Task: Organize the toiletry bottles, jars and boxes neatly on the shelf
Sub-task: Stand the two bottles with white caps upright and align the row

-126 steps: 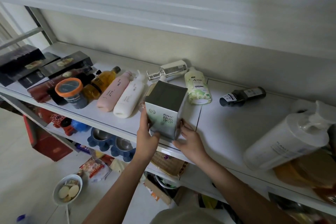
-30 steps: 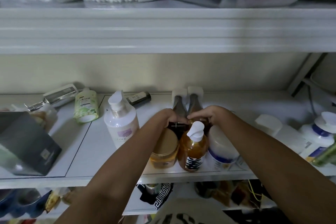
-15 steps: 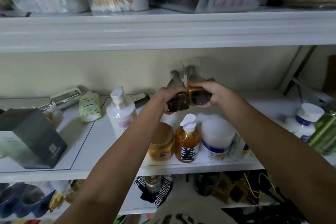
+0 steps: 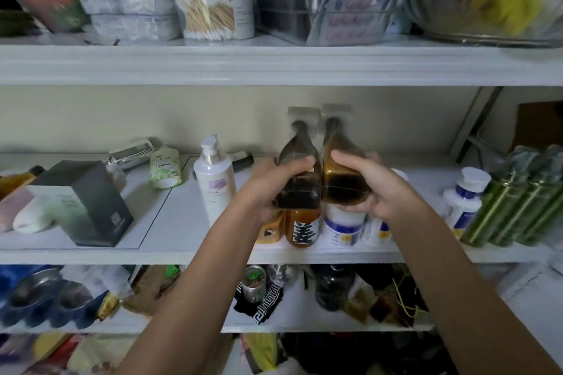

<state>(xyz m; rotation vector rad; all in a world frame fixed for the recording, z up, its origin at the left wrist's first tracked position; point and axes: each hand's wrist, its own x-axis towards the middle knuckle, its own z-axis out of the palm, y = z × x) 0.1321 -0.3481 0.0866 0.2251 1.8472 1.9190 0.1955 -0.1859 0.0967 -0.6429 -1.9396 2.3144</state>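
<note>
Gripping two tall white-capped plastic bottles side by side and touching, the person holds them raised above the white middle shelf [image 4: 182,254], towards its far wall. The left hand [image 4: 274,189] curls round the dark brown bottle [image 4: 300,161]; the right hand [image 4: 377,192] wraps the amber bottle [image 4: 339,158].

Below them, at the near edge, an orange pump bottle with a bold black-and-white label [image 4: 301,227] and a white jar with a blue band [image 4: 342,224] stand upright close together. A tall white pump bottle with a silver collar [image 4: 214,183] stands just left of the arms, and a grey-green cardboard box [image 4: 88,201] stands further left.

To my eye the job looks well short of finished. The small green-labelled bottle [image 4: 164,170] lies on its side near the far wall, as does a silver bottle [image 4: 131,153], and pale pink and white bottles [image 4: 29,213] lie at the far left. The held pair needs a standing place, probably behind the near cluster.
</note>
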